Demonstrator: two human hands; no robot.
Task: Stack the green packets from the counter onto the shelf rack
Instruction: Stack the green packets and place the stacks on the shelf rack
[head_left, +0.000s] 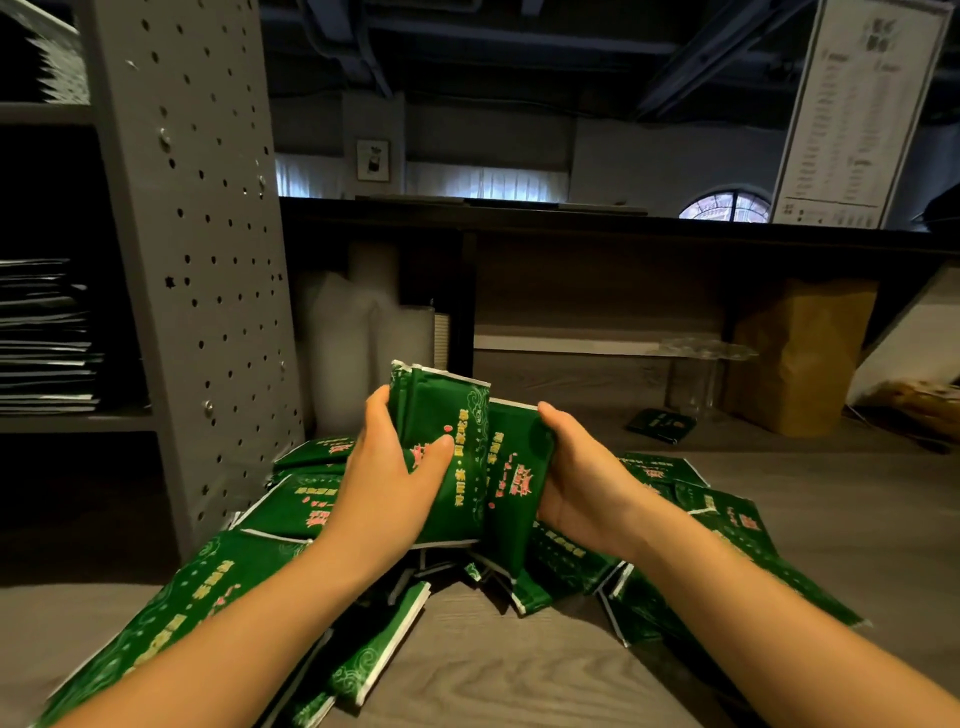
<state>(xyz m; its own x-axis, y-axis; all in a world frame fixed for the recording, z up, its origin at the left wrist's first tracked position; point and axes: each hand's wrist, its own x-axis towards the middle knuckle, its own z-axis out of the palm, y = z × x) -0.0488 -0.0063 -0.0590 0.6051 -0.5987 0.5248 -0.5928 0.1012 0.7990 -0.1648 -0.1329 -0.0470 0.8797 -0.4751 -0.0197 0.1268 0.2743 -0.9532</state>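
A bundle of green packets (457, 447) with pink and yellow print stands upright between my hands, above the counter. My left hand (387, 467) grips its left side, thumb across the front. My right hand (576, 467) grips a lower packet (514, 499) on the bundle's right side. Several more green packets (187, 597) lie scattered in a loose pile on the grey wooden counter (519, 675) under my arms. The grey perforated shelf rack (197, 249) stands at the left, with a stack of flat packets (47, 338) on its middle shelf.
A single dark green packet (660, 425) lies apart at the back right. A brown paper bag (800, 353) and clear cups (701, 364) stand against the back wall. White wrapped rolls (353, 343) lean beside the rack. A raised dark ledge (623, 223) runs behind.
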